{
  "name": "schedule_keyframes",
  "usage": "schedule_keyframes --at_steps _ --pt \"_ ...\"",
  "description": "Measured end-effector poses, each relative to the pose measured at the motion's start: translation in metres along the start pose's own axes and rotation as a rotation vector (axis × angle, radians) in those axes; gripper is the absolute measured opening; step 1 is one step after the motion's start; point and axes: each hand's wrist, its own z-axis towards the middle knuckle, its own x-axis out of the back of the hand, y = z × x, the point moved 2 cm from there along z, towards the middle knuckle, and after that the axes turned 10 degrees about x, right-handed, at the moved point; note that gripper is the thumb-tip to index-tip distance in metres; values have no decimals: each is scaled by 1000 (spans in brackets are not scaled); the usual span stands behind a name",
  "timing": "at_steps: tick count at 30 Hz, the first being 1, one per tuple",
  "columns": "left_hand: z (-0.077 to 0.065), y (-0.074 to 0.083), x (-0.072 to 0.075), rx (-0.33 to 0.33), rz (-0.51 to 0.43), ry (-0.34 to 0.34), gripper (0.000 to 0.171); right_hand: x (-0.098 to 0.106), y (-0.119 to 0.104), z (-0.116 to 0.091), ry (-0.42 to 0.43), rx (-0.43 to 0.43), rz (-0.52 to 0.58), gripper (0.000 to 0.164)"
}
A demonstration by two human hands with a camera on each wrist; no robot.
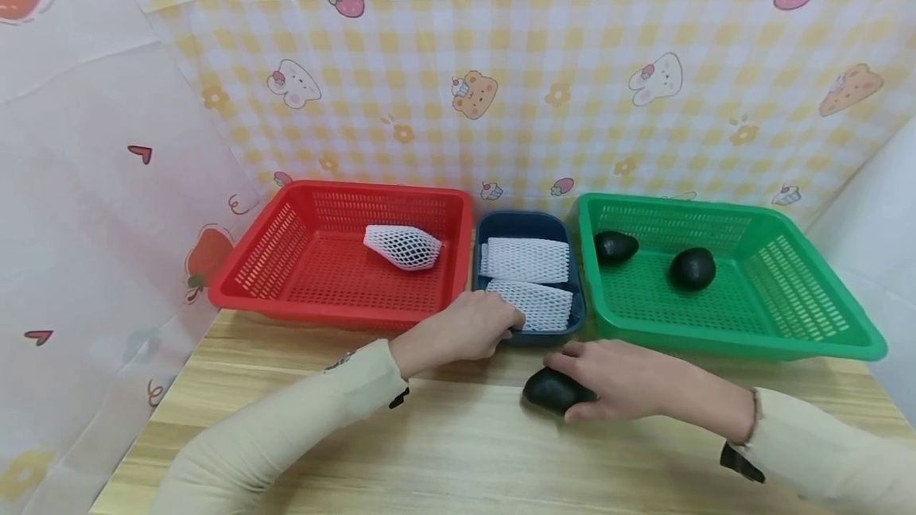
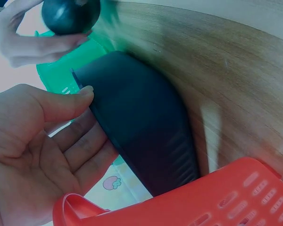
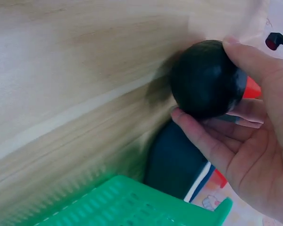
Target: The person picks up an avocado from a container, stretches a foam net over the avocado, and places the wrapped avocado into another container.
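Observation:
My left hand (image 1: pixel 481 326) reaches over the front left corner of a dark blue tray (image 1: pixel 531 221), its fingertips right at the nearer of two white foam net sleeves (image 1: pixel 544 308). In the left wrist view the thumb (image 2: pixel 66 104) lies by the tray's rim, and the other fingertips are hidden behind the tray wall. The other foam net sleeve (image 1: pixel 525 259) lies flat behind. Over the wooden table in front of the tray, my right hand (image 1: pixel 622 380) grips a dark avocado (image 1: pixel 554 392) between thumb and fingers, also showing in the right wrist view as a round dark end (image 3: pixel 207 80).
To the left stands a red basket (image 1: pixel 322 310) holding a bulging foam net (image 1: pixel 408 248) with something dark showing through the mesh. On the right, a green basket (image 1: pixel 723 342) contains two avocados (image 1: pixel 692 269). A checked cloth (image 1: pixel 529 125) hangs behind, over the wooden table (image 1: pixel 444 451).

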Motion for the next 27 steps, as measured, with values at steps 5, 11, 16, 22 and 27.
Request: schedule_keyframes --at_steps 5,11,16,22,27 --pt "-1 0 -1 4 -3 7 23 -3 2 4 -22 -7 -10 61" --pt "0 0 -1 9 -10 1 23 0 2 9 -52 -38 23 60" --pt "0 -2 1 12 -6 -16 26 3 0 11 -68 -44 23 61" --pt "1 -4 2 -11 -29 -47 25 4 1 14 -87 -67 48 61" --pt "3 -5 5 -15 -119 -101 25 2 3 15 -90 -78 76 60"
